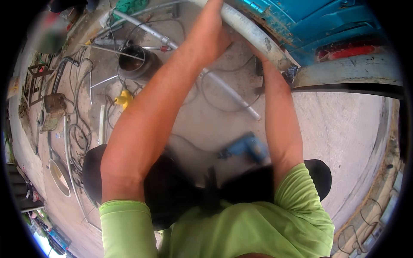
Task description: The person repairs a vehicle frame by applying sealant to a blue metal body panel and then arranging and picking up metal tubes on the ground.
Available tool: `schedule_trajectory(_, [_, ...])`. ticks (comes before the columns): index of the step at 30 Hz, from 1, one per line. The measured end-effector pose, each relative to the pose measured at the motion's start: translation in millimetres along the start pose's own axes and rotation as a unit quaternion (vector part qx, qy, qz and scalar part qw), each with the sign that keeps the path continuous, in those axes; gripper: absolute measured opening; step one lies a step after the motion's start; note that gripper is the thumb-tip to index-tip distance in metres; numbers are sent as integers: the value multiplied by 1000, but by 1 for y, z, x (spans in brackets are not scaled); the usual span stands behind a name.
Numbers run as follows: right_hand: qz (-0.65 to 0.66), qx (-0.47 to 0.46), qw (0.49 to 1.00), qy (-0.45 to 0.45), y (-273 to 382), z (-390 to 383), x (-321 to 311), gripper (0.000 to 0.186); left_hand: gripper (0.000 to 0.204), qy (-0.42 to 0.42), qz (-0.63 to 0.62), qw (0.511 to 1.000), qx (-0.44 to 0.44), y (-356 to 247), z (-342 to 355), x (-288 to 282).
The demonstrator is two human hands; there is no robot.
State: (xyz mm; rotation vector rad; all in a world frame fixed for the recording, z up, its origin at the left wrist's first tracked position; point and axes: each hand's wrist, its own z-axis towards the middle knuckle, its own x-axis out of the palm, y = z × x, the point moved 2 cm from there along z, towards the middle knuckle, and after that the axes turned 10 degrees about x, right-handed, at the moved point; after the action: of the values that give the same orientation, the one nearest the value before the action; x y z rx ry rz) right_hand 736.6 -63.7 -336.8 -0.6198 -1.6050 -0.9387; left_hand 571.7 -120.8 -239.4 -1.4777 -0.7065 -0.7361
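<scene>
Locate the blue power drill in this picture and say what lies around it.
In the head view the blue power drill lies on the concrete floor, right of centre, between the person's forearms and just below the long grey pipe on the ground.

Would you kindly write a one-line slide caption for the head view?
Both hands, left hand and right hand, grip a pale pipe beside a blue vehicle body; a blue drill lies below.

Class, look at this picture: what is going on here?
A person in a green shirt reaches up with both arms. The left hand grips a long pale grey pipe running along a blue painted metal body. The right hand is mostly hidden behind the pipe. A blue power drill lies on the concrete floor below.
</scene>
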Motion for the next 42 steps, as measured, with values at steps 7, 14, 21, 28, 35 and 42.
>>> schedule_trajectory(7, [-10, 20, 1000, 12, -4, 8, 12, 34, 68, 10, -4, 1000, 1, -6, -1, -12])
schedule_trajectory(14, [0, 17, 1000, 21, -3, 3, 11, 34, 67, -7, 38, 999, 6, -13, -16, -2])
schedule_trajectory(21, [15, 20, 999, 32, 1, -4, 16, 34, 67, -10, 24, 1000, 15, -8, -13, -5])
schedule_trajectory(28, [19, 24, 999, 39, -1, -9, 19, 34, 68, -45, 68, 997, -18, -13, -17, -7])
schedule_trajectory(35, [19, 20, 999, 44, -1, -8, 22, 34, 62, -42, 73, 996, -2, -14, -24, -3])
schedule_trajectory(42, [22, 19, 999, 45, -3, -8, 23, 34, 60, -47, 63, 997, -15, -13, -20, -7])
